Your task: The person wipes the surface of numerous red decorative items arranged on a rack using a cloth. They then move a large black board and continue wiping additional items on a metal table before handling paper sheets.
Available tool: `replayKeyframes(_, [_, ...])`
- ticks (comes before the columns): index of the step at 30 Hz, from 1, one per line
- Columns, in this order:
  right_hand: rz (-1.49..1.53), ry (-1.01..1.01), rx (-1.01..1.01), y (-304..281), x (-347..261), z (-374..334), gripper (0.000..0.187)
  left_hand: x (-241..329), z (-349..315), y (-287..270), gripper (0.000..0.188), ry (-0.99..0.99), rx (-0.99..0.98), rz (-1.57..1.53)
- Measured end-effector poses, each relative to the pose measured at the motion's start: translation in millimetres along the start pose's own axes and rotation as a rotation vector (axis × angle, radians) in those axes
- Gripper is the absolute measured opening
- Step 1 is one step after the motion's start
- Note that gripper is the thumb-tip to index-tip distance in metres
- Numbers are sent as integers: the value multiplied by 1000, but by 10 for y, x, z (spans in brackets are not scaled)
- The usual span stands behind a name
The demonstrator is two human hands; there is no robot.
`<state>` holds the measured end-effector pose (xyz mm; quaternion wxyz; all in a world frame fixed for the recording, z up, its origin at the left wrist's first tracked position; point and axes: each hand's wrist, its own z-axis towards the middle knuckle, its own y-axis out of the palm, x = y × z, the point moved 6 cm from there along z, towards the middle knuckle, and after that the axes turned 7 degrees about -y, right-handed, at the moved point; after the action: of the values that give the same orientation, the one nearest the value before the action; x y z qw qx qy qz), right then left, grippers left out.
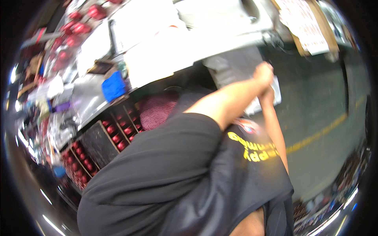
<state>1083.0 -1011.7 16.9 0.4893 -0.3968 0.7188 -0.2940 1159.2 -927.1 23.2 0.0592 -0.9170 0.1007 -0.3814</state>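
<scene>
Both my arms reach toward the upper right, beyond the table's front edge, and the hands meet there. My left hand [264,74] is closed in a fist. Just below it, my right hand [267,96] is also closed, its fingers blurred by motion. A grey, see-through plastic bag [232,67] spreads out on the left of the hands, and a paler part shows on their right. Both hands appear to grip it; the exact hold is smeared. Whether anything is inside the bag cannot be made out.
A white worktable [153,59] runs along the far side, with a blue cloth-like item [113,86] and bags of red balls [97,11]. Below stand dark crates [96,143] with red balls and a maroon fluffy cushion [157,112]. A printed sheet [305,25] hangs at upper right above green floor [311,102].
</scene>
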Motion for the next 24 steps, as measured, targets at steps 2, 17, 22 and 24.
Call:
replayKeyframes(2, [-62,-1,17,-37,-72,20,32,20,-30,-108,29,69,184,16])
replayKeyframes(17, [1344,-199,84,-658,-1303,11,36,898,-1192,-1152,60,734,-214,-4])
replayKeyframes(22, [796,-601,-436,-668,-2973,-71,70,864,-1372,-3146,36,648,-80,-429])
replayKeyframes(24, [1003,-600,-600,-461,-3519,101,66,587,-1519,-4232,32,839,160,-431])
